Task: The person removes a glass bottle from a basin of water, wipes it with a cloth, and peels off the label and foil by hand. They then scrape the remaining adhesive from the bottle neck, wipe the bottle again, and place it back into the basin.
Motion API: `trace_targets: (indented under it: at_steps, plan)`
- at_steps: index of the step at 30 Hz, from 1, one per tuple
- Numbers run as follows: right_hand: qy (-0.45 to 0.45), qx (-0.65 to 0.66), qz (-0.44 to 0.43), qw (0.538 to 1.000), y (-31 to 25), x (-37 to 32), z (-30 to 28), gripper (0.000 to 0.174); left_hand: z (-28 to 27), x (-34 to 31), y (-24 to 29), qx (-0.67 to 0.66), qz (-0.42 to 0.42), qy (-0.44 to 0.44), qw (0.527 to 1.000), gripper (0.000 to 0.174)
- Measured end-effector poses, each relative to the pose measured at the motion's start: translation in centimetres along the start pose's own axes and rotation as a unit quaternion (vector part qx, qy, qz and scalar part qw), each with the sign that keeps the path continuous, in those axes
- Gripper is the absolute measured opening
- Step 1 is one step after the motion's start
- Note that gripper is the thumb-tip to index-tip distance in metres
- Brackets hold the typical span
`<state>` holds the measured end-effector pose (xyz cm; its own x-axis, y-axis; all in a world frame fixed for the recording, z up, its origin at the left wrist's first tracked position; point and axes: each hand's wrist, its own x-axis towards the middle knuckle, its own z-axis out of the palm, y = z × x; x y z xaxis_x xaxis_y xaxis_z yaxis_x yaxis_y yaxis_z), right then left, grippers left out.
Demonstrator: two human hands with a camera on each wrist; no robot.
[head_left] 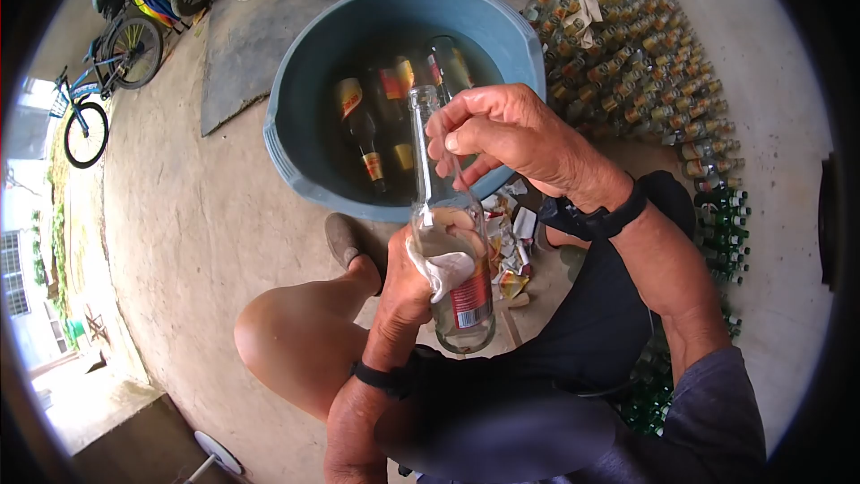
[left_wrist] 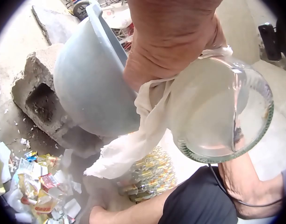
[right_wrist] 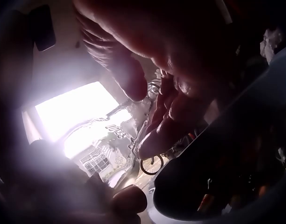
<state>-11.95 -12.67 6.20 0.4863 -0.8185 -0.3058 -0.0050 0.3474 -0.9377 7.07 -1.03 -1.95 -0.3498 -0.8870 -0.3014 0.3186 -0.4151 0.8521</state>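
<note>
A clear glass bottle (head_left: pixel 464 327) stands upright before me, its red label with a barcode facing my lap. Round its body my left hand (head_left: pixel 405 287) grips it, with a white cloth (head_left: pixel 446 271) caught between palm and glass. The cloth's loose end hangs below the hand in the left wrist view. Beside the bottle's neck is my right hand (head_left: pixel 524 139), fingers loosely bent. Its thumb (right_wrist: pixel 133 86) and fingers stand apart in the right wrist view, with the neck showing between them. Behind, a blue tub (head_left: pixel 300 166) holds water and several labelled bottles (head_left: pixel 351 103).
Torn labels (head_left: pixel 512 242) lie in a heap by the tub. Many clear bottles (head_left: pixel 640 63) stand in rows at the right, green bottles (head_left: pixel 721 233) nearer. A concrete block (left_wrist: pixel 33 88) sits against the tub. A blue bicycle (head_left: pixel 85 99) stands far left.
</note>
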Motion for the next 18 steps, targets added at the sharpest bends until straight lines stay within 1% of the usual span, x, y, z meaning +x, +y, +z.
trace_targets:
  at_steps: [3, 4, 7, 8, 11, 14, 17, 18]
  plan:
    - [-0.007, 0.019, -0.006, 1.000, 0.1, -0.1, -0.1, 0.022, 0.6, 0.0, 0.1, -0.166, 0.013, -0.098, 0.981, 0.049]
    - [-0.010, 0.025, -0.010, 1.000, 0.1, -0.1, -0.1, 0.023, 0.4, -0.1, 0.1, -0.147, 0.028, -0.117, 0.982, 0.060]
    - [-0.015, 0.041, -0.016, 0.999, 0.1, -0.2, -0.2, 0.022, 0.9, -0.7, 0.4, -0.184, -0.040, -0.099, 0.977, 0.071]
    - [-0.016, 0.045, -0.017, 0.999, 0.1, -0.3, -0.3, 0.022, 1.1, -0.7, 0.5, -0.182, -0.020, -0.115, 0.976, 0.074]
    - [-0.016, 0.040, -0.032, 0.999, 0.2, -0.3, -0.4, 0.020, 2.1, -1.2, 1.7, -0.186, -0.040, -0.085, 0.978, 0.072]
    - [-0.018, 0.032, -0.038, 0.999, 0.0, -0.5, -0.2, 0.020, 0.9, -1.4, 0.7, -0.227, -0.029, -0.130, 0.965, 0.064]
    - [-0.030, 0.030, -0.045, 0.998, 0.3, -0.4, -0.5, 0.021, 0.9, -1.1, 0.2, -0.226, -0.013, -0.161, 0.961, 0.067]
    - [-0.034, 0.038, -0.045, 0.998, 0.4, -0.5, -0.6, 0.020, 0.9, -1.4, 0.1, -0.244, -0.029, -0.148, 0.958, 0.068]
